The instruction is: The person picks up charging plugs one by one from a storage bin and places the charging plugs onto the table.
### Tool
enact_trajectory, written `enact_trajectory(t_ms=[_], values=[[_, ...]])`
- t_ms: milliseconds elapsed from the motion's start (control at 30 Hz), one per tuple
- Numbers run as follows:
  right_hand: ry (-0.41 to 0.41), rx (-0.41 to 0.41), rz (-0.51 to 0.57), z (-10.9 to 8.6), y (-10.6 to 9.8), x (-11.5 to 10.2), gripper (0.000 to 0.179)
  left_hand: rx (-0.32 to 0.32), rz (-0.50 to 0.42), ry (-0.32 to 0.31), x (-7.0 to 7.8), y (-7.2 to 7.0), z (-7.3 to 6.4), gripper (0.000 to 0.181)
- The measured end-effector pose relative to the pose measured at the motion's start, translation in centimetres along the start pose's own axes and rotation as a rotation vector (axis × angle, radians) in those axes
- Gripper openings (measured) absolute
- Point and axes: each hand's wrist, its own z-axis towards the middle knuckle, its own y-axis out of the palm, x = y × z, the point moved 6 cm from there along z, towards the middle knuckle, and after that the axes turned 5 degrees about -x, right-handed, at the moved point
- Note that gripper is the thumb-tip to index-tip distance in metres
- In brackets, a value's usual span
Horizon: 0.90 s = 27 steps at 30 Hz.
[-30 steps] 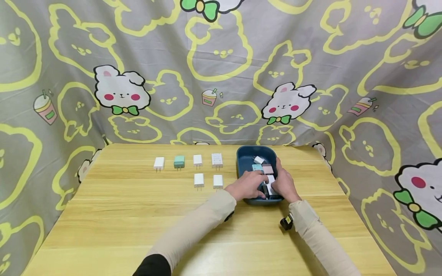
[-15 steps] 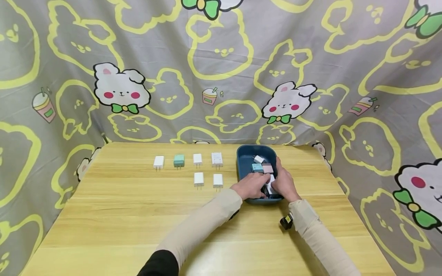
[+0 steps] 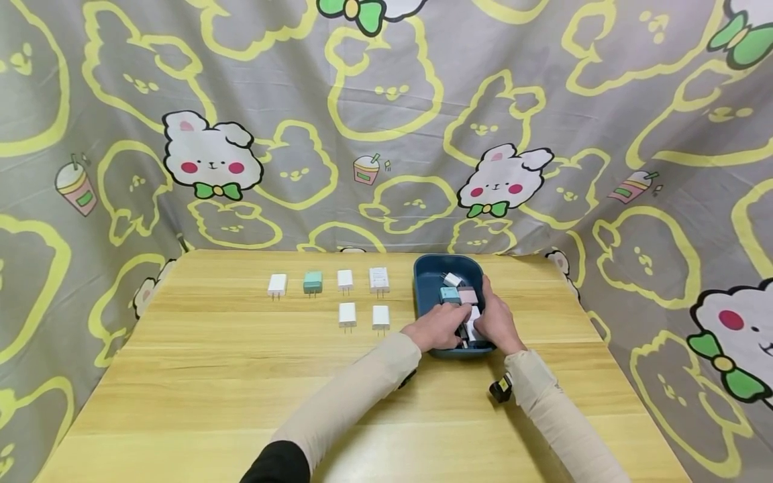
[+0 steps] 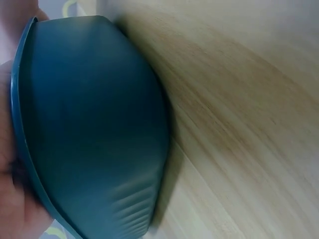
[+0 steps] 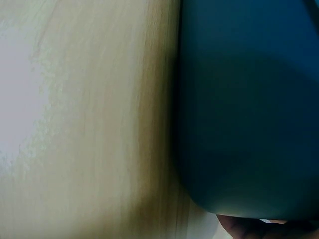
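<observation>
A dark blue plastic bin (image 3: 425, 278) stands at the table's right side with several plug chargers inside. My left hand (image 3: 439, 327) reaches in over its left rim, fingers and thumb curled about a black charger (image 3: 464, 333), which they mostly hide. My right hand (image 3: 498, 325) holds the bin's right wall, its thumb inside by a white charger (image 3: 474, 322). Farther back in the bin lie a light-blue charger (image 3: 449, 294), a pinkish charger (image 3: 468, 295) and a small white charger (image 3: 451, 280). Both wrist views mostly show the bin's outer wall (image 4: 94, 114).
Left of the bin, chargers lie in two rows, prongs toward me. The back row has a green charger (image 3: 313, 282) among white ones, such as a labelled white charger (image 3: 379, 279). The front row has a white charger (image 3: 347, 314) and another white charger (image 3: 380, 316). A patterned curtain (image 3: 290, 168) surrounds the wooden table (image 3: 211, 376).
My left hand has shifted slightly right, deeper into the bin, its fingers and thumb drawing closer about the black charger. My right hand stays at the bin's wall.
</observation>
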Motion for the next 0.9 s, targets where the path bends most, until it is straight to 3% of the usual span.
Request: enact_trajectory(t_ms=[333, 900], values=[[-0.009, 0.001, -0.002, 0.0, 0.0, 0.0, 0.102, 0.014, -0.010, -0.011, -0.3, -0.4, -0.3, 0.026], [-0.019, 0.012, -0.006, 0.0, 0.0, 0.0, 0.104, 0.149, 0.021, 0.068, 0.2, -3.3, -1.8, 0.031]])
